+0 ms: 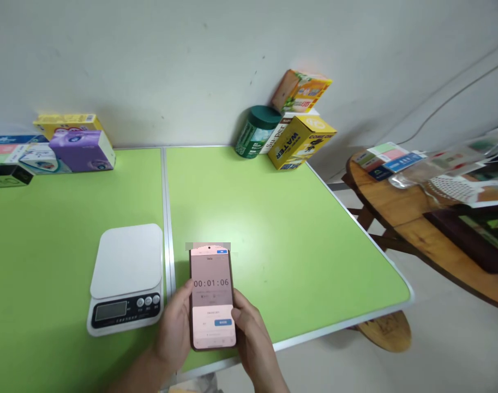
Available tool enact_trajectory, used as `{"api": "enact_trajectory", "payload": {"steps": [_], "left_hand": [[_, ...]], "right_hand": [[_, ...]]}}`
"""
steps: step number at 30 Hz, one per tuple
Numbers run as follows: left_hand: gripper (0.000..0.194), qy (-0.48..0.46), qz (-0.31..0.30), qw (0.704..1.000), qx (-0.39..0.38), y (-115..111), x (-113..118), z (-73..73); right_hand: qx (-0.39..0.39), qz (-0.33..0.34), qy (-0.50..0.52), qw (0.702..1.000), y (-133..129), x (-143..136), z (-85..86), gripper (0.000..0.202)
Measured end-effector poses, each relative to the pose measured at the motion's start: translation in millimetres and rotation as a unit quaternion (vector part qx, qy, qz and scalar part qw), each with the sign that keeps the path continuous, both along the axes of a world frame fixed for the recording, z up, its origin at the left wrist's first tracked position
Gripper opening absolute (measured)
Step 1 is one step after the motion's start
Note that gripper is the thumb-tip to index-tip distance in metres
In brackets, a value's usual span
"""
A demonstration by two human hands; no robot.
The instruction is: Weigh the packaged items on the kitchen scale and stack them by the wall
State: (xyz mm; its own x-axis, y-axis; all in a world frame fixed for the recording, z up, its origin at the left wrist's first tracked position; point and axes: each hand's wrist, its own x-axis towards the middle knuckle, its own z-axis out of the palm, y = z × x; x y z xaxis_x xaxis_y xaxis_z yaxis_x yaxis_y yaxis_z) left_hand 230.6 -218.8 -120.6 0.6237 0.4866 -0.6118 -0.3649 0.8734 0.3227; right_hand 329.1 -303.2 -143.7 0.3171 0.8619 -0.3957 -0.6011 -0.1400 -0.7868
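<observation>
Right now you are holding the phone point(211, 300) upright with both hands, near the front edge of the green table point(314, 245), and its screen is facing you. Your left hand point(173, 330) is closing around the phone's left side, its thumb resting along that edge; the fingers behind are hiding from view. Your right hand point(255, 341) is gripping the right side, with the thumb curling over the edge onto the screen, next to a blue button. The display is showing 00:01:06 above a white panel; you are facing smaller lettering too blurred to read.

To the left of your left hand, the scale point(128, 262) is lying flat, with its bare white plate facing up and its dark display nearest you. A metal strip point(166, 213) is running between scale and phone.

Toward the wall point(150, 71), a green jar point(257, 132) is standing beside a yellow box point(301, 143), while an orange box point(301, 91) is sitting higher behind them. At far left, a purple box point(83, 150) is leaning before a yellow carton point(64, 120). Beyond your table's right side, a wooden table point(404, 218) is holding more boxes.
</observation>
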Motion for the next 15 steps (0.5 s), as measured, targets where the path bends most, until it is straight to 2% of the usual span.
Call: {"api": "enact_trajectory", "payload": {"steps": [6, 10, 15], "left_hand": [[0.031, 0.009, 0.001, 1.0, 0.003, 0.4, 1.0, 2.7], [0.031, 0.003, -0.003, 1.0, -0.003, -0.8, 0.5, 4.6], [0.029, -0.002, -0.002, 1.0, 0.003, -1.9, -2.2, 4.2]], "right_hand": [[0.018, 0.005, -0.009, 1.0, -2.9, -0.1, 1.3, 0.042], [0.035, 0.033, -0.045, 0.998, -3.5, 0.5, 8.0, 0.048], [0.038, 0.044, -0.09, 0.994, -4.2, -1.3, 11.1, 0.044]]}}
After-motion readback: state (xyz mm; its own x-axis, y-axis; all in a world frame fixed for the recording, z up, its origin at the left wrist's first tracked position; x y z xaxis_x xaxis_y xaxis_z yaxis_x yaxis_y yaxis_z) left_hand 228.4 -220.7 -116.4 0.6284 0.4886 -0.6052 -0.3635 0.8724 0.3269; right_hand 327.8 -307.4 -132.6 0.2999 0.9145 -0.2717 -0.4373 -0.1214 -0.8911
